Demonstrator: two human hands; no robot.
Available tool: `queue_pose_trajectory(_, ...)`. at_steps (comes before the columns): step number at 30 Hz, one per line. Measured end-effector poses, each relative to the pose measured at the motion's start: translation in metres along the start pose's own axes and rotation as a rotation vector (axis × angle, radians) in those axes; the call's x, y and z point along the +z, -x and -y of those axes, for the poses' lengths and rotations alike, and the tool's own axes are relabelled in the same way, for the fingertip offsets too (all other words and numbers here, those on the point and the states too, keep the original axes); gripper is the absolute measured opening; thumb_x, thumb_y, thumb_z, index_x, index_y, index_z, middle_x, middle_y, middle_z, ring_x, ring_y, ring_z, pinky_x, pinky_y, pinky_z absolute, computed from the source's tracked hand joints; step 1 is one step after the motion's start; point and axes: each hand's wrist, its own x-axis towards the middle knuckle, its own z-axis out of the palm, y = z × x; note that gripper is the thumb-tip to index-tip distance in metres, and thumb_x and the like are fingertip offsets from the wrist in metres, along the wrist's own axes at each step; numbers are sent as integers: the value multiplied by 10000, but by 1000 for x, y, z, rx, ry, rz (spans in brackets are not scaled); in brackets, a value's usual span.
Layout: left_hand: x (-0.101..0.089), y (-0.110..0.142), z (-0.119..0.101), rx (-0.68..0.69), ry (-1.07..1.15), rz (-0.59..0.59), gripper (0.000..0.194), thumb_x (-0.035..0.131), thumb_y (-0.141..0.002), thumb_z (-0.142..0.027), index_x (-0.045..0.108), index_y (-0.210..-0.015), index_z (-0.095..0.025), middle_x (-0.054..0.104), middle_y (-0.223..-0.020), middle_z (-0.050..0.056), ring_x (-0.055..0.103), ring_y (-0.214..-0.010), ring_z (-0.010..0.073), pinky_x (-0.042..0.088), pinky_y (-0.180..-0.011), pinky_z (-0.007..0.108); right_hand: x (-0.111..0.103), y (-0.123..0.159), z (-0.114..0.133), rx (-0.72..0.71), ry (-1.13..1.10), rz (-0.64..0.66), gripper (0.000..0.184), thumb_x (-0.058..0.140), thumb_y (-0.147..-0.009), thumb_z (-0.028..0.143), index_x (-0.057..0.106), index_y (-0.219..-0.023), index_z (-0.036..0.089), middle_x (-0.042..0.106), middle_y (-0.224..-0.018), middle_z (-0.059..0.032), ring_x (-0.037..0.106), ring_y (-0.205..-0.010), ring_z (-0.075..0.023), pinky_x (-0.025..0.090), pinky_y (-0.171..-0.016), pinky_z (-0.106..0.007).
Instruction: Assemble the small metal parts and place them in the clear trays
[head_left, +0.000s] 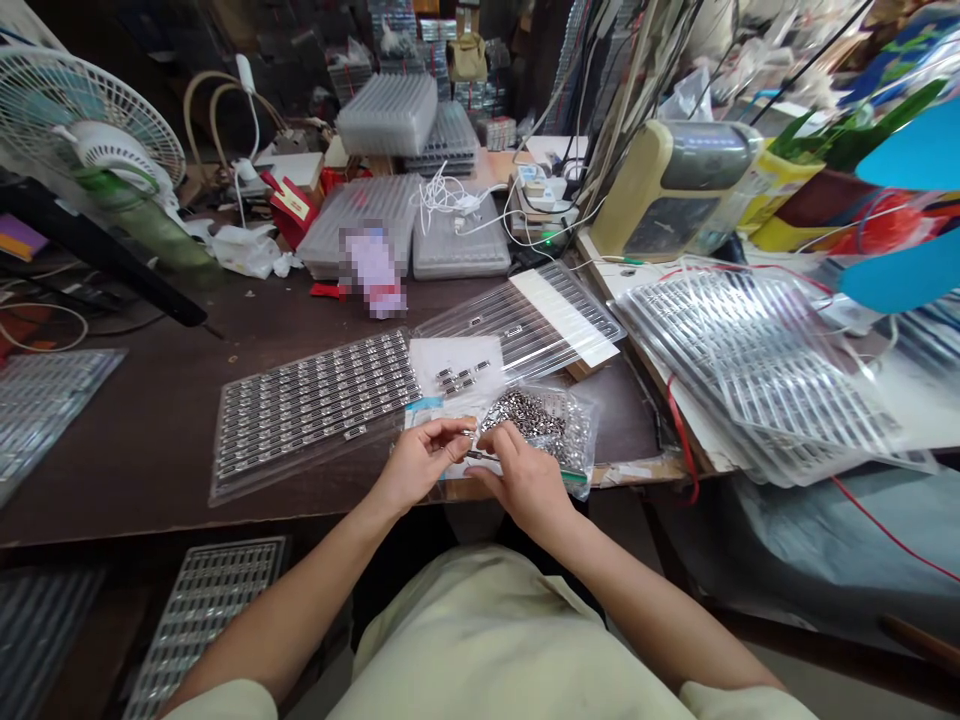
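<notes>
Tiny metal part (472, 454) pinched at fingertips of left hand (421, 462) and right hand (525, 480) — hands close together, just over clear plastic bag (574, 450) of loose parts. Likely light, stiff, slippery — take by edges. Clear tray (315, 405) left.

The picture is bright, and the light is soft, so the shadows are weak. The clear plastic trays (757, 370) and little metal parts (525, 420) shine white. The shelves (300, 50) at the back look dark. The fan (90, 130) and table edge (187, 530) bend near the sides. One patch (373, 270) is blurred.
</notes>
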Motion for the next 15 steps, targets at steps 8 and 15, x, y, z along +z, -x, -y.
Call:
queue_pose_trajectory(8,0,-2,1,40,-10,-12,371,736,-710,-407,711,-964,-138,710,-859,52,625,-714,134,521,-674,234,9,1,0,-54,129,-164,230,450,-959,365,603,-925,198,605,-796,-22,526,-691,-121,299,-599,-250)
queue_pose_trajectory(15,3,0,0,79,-64,-31,356,700,-742,-423,708,-966,-146,719,-940,69,653,-804,168,549,-696,251,8,4,0,-112,188,-256,223,450,-961,364,621,-960,221,597,-711,-9,502,-670,-133,268,-614,-286)
